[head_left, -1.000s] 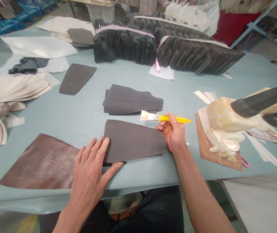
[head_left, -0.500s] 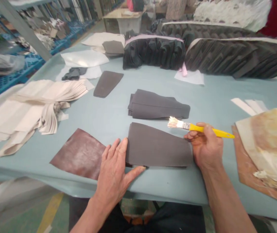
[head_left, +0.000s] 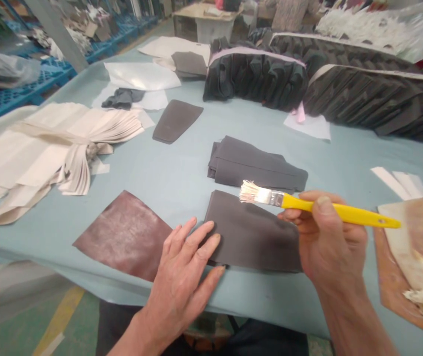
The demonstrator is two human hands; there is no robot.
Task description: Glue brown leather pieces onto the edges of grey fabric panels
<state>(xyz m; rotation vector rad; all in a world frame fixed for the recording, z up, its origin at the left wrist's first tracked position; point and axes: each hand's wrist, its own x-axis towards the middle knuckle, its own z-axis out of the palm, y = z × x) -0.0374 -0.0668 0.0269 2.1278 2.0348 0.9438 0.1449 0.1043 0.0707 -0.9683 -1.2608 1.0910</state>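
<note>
My right hand (head_left: 330, 237) is closed round the yellow handle of a paintbrush (head_left: 359, 214). The brush is raised, its pale, clotted bristles pointing left above a stack of dark grey panels (head_left: 252, 237). On the left edge of that stack lies my left hand (head_left: 185, 267), open, with fingers spread and fingertips on the top panel. Left of this hand is a brown leather piece (head_left: 122, 235), partly covered by it. Just beyond the panels sits a second pile of dark grey folded pieces (head_left: 256, 163).
Cream strips (head_left: 48, 148) lie fanned out at the left. A single dark panel (head_left: 177, 121) rests farther back. Bundled dark pieces (head_left: 259, 76) stand along the rear. At the right, a stained pale sheet (head_left: 422, 227) lies on a brown board (head_left: 393, 277).
My right hand has lifted the brush nearer the camera, its bristles shifting left over the panel stack. My left fingers have slid onto the top panel. The view has shifted slightly.
</note>
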